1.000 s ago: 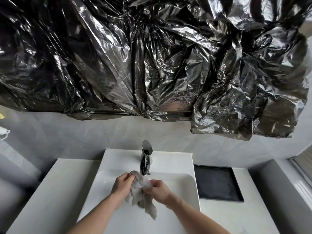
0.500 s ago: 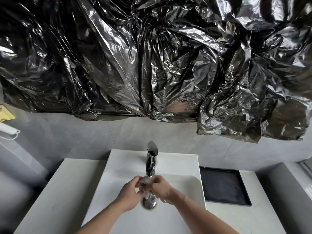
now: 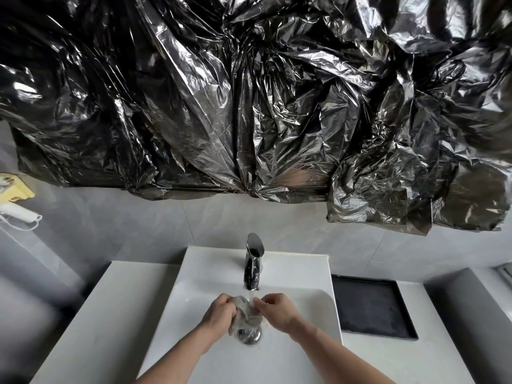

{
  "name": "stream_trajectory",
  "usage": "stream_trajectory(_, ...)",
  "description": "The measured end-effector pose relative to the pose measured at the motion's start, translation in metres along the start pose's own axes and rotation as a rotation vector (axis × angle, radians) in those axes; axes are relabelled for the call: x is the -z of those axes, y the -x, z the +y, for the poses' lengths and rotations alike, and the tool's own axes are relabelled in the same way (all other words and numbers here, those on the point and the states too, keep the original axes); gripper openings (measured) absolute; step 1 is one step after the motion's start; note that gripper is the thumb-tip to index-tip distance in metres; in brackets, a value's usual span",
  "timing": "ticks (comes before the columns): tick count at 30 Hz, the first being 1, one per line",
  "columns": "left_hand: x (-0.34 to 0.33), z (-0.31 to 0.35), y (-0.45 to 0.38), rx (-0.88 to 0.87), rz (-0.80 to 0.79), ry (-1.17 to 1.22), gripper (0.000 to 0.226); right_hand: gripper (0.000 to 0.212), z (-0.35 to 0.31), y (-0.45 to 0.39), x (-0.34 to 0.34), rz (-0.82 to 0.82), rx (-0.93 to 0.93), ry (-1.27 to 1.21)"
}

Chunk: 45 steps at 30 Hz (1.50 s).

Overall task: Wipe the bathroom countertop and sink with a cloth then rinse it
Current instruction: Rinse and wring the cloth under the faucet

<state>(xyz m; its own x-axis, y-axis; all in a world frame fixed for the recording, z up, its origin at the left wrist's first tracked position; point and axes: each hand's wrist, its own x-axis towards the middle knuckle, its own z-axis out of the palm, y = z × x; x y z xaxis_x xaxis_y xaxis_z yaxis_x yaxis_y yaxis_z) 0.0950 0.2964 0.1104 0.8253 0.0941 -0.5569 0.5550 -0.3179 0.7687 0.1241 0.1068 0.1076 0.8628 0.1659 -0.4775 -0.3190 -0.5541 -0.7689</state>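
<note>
A wet grey cloth [image 3: 245,314] is bunched between my two hands over the white sink [image 3: 293,356]. My left hand [image 3: 219,313] grips its left side and my right hand [image 3: 277,311] grips its right side. Water runs from the chrome faucet [image 3: 253,261] straight onto the cloth. Below the cloth sits the chrome drain [image 3: 249,336], partly covered by it. The white countertop [image 3: 91,322] spreads to the left and right of the basin.
A black tray [image 3: 371,306] lies on the counter right of the sink. Crumpled black plastic sheeting [image 3: 249,106] covers the wall above. A yellow and white item [image 3: 13,198] hangs at the left wall. A grey ledge [image 3: 476,314] rises at the right.
The cloth hung loose from both hands a second ago, then was squeezed tight. Now my hands have parted slightly, with the cloth stretched under the running water.
</note>
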Motion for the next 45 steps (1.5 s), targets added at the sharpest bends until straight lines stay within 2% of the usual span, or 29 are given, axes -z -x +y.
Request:
stream_trajectory(2, -0.003, 0.003, 0.015, -0.011, -0.075, -0.114, 0.041, 0.035, -0.008, 0.003, -0.002, -0.017, 0.033, -0.133)
stream_trajectory(5, -0.008, -0.002, 0.018, -0.028, -0.182, -0.146, 0.057, 0.026, -0.023, 0.004, -0.004, -0.074, -0.004, -0.336)
stream_trajectory(6, -0.009, -0.004, 0.015, -0.040, -0.164, -0.192, 0.050, 0.023, -0.026, 0.003, -0.005, -0.080, -0.020, -0.374)
stream_trajectory(8, -0.012, -0.007, 0.010, -0.087, -0.099, -0.268, 0.023, 0.018, -0.029, 0.004, -0.004, -0.068, -0.022, -0.422)
stream_trajectory(11, -0.014, -0.010, 0.000, -0.098, 0.001, -0.234, 0.027, 0.008, -0.022, 0.004, -0.001, 0.006, -0.024, -0.462)
stream_trajectory(12, -0.015, -0.008, -0.001, -0.094, 0.025, -0.208, 0.030, 0.010, -0.015, 0.002, 0.000, 0.025, -0.036, -0.463)
stream_trajectory(15, -0.018, 0.003, 0.003, -0.067, 0.071, -0.084, 0.041, 0.032, 0.008, -0.001, -0.001, 0.017, -0.078, -0.422)
stream_trajectory(19, -0.027, 0.006, -0.001, -0.041, 0.023, 0.055, 0.033, 0.050, 0.027, 0.001, -0.010, 0.003, -0.090, -0.335)
stream_trajectory(21, -0.032, 0.005, -0.002, -0.040, -0.040, 0.158, 0.021, 0.048, 0.025, 0.007, -0.012, -0.020, -0.100, -0.312)
stream_trajectory(24, -0.040, 0.011, 0.003, -0.057, -0.027, 0.183, 0.020, 0.038, 0.022, 0.016, -0.016, -0.124, -0.169, -0.417)
stream_trajectory(26, -0.042, 0.016, 0.007, -0.065, -0.049, 0.163, 0.016, 0.049, 0.024, 0.016, -0.018, -0.214, -0.178, -0.514)
stream_trajectory(28, -0.041, 0.019, 0.008, -0.078, -0.086, 0.128, 0.007, 0.053, 0.025, 0.014, -0.020, -0.279, -0.157, -0.562)
stream_trajectory(31, -0.033, 0.019, 0.010, -0.098, -0.109, -0.030, 0.020, 0.040, 0.018, 0.012, -0.023, -0.217, -0.104, -0.526)
stream_trajectory(34, -0.023, 0.010, 0.002, -0.163, 0.019, -0.290, 0.013, 0.025, 0.013, 0.006, -0.027, -0.117, -0.016, -0.353)
stream_trajectory(36, -0.015, 0.004, 0.002, -0.118, 0.132, -0.398, 0.007, 0.035, 0.008, 0.006, -0.027, -0.105, 0.039, -0.315)
stream_trajectory(39, -0.006, -0.008, 0.003, -0.165, 0.200, -0.421, 0.039, 0.050, -0.004, 0.011, -0.024, -0.172, 0.128, -0.301)
stream_trajectory(41, -0.003, -0.012, 0.001, -0.233, 0.098, -0.371, 0.056, 0.047, -0.014, 0.014, -0.019, -0.187, 0.176, -0.312)
stream_trajectory(43, -0.003, -0.013, -0.002, -0.244, -0.009, -0.331, 0.042, 0.039, -0.018, 0.013, -0.016, -0.219, 0.218, -0.329)
stream_trajectory(45, -0.004, -0.012, -0.005, -0.225, 0.005, -0.327, 0.019, 0.029, -0.015, 0.006, -0.016, -0.217, 0.244, -0.341)
